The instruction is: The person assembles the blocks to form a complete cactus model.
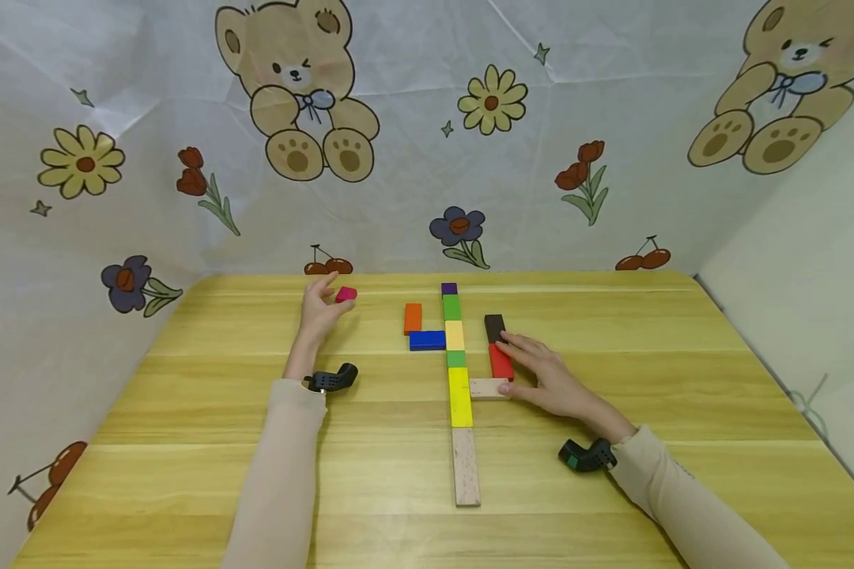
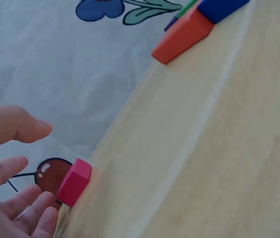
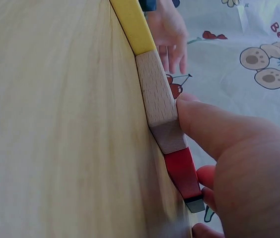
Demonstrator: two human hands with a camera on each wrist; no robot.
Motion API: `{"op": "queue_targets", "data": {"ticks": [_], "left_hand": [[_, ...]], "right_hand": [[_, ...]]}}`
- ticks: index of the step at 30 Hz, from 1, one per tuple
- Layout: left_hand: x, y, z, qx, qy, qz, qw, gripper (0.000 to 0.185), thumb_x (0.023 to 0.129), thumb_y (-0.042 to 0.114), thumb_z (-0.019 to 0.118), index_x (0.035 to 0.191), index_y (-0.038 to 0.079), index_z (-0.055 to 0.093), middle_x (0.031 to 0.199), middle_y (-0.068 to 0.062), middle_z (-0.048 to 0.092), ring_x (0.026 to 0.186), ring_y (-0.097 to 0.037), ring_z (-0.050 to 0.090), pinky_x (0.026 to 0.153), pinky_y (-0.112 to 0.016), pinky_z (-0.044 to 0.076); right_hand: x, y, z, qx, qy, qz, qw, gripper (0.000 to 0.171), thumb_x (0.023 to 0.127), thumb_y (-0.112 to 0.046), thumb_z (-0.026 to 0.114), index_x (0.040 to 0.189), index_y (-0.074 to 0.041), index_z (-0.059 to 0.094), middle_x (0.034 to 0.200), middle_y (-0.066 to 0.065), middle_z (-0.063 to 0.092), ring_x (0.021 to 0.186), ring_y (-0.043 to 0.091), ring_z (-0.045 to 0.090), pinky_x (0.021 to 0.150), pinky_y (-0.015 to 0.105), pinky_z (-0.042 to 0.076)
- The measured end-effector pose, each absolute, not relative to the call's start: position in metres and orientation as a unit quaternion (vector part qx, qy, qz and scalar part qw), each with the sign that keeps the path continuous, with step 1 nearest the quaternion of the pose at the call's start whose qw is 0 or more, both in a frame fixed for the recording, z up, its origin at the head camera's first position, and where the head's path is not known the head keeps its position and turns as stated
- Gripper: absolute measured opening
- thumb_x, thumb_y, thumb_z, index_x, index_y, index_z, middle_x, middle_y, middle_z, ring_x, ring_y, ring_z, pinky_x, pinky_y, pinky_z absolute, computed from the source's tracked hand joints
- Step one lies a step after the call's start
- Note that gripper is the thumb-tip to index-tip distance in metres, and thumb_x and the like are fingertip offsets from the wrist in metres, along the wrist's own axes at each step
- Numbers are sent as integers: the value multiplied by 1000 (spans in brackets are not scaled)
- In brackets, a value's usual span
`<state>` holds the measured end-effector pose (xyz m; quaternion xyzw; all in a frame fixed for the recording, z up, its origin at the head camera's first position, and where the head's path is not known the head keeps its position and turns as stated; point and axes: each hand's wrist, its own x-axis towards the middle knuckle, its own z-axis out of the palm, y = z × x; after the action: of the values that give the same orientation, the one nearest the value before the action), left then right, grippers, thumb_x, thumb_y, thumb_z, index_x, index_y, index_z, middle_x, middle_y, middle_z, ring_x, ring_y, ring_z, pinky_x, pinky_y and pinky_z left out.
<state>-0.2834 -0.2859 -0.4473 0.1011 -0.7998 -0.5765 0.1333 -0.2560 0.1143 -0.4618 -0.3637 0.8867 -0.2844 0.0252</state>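
Observation:
At the far left of the table, my left hand reaches round a small pink block. In the left wrist view the thumb and fingers are spread, with the pink block just beyond the fingertips. My right hand rests at the right side of the block layout. Its thumb touches the end of a short plain wooden block, and its fingers lie over a red block and by a black block. The right wrist view shows the thumb on the edge of that wooden block.
A column of blocks runs down the table's middle: purple, green, cream, a smaller green, yellow, plain wood. Left of it, a blue block meets an orange block. A patterned cloth hangs behind.

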Motion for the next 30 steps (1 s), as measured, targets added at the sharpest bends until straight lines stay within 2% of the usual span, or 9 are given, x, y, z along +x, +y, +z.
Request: {"op": "queue_targets", "data": {"ticks": [5, 17, 24, 30], "left_hand": [[-284, -287, -453, 113, -799, -581, 108, 68, 75, 5, 68, 135, 10, 37, 131, -16, 33, 117, -30, 37, 87, -39, 41], [-289, -287, -461, 124, -805, -570, 103, 68, 75, 5, 68, 135, 7, 36, 126, -16, 36, 106, -26, 43, 79, -30, 41], [-293, -292, -463, 135, -821, -545, 101, 60, 79, 10, 66, 133, 5, 40, 125, -13, 42, 97, -22, 46, 78, -27, 40], [-294, -297, -461, 123, -837, -527, 75, 53, 82, 12, 63, 130, 5, 44, 124, -13, 48, 94, -21, 47, 73, -25, 40]], "right_hand": [[-255, 113, -461, -375, 882, -286, 19, 69, 80, -45, 60, 136, -14, 37, 144, 5, 27, 131, 30, 22, 98, 57, 17], [-255, 114, -461, -374, 883, -284, 16, 68, 80, -43, 61, 136, -13, 37, 144, 6, 27, 131, 32, 22, 97, 59, 17], [-255, 114, -460, -366, 887, -280, 25, 69, 80, -45, 60, 137, -15, 36, 145, 2, 25, 132, 29, 20, 99, 57, 17], [-255, 114, -461, -362, 887, -285, 25, 69, 80, -46, 60, 137, -17, 36, 145, 0, 26, 132, 28, 20, 100, 55, 16]]}}
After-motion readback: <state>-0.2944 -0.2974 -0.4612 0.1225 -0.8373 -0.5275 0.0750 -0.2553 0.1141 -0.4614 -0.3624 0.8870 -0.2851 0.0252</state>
